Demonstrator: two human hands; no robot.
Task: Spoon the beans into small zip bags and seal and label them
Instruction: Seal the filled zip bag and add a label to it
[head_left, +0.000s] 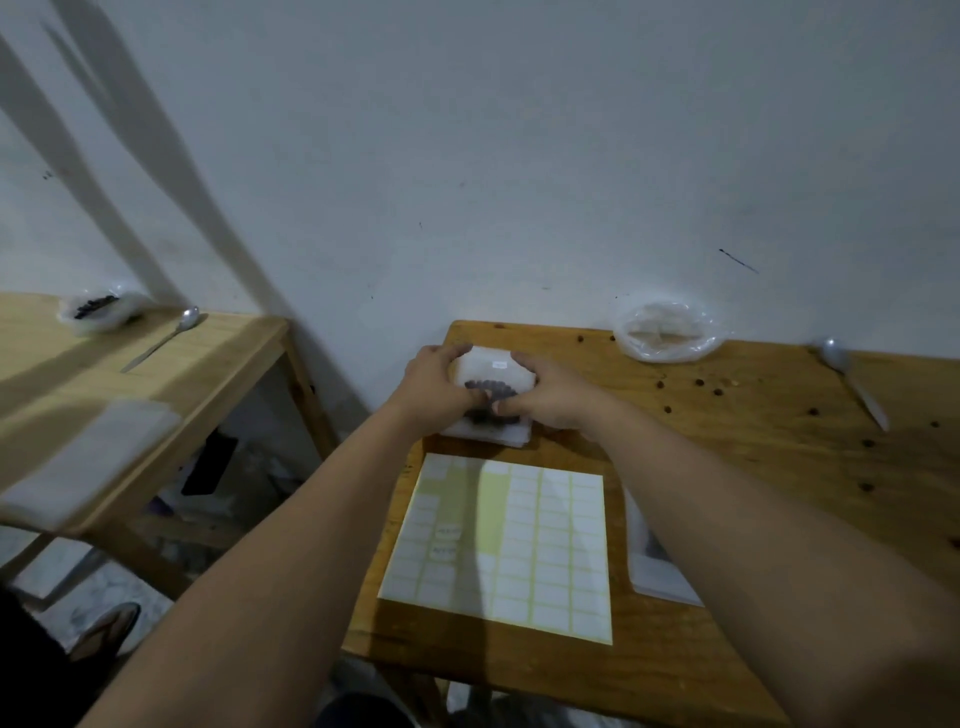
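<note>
A small clear zip bag (492, 370) with dark beans in its lower part and a white label on its front is held at the far left of the wooden table (727, 457). My left hand (439, 387) grips its left side and my right hand (550, 397) its right side. It sits on top of a pile of other bags (514, 434). A sheet of white labels (514, 540) lies in front of the pile. A clear plastic bag (667, 332) stands open by the wall. A metal spoon (852, 379) lies at the far right.
Loose beans (701, 383) are scattered over the table's right half. More zip bags (660, 566) lie under my right forearm. A second table (218, 358) on the left carries a bag of beans (98, 309), a spoon (163, 338) and a stack of bags (83, 462).
</note>
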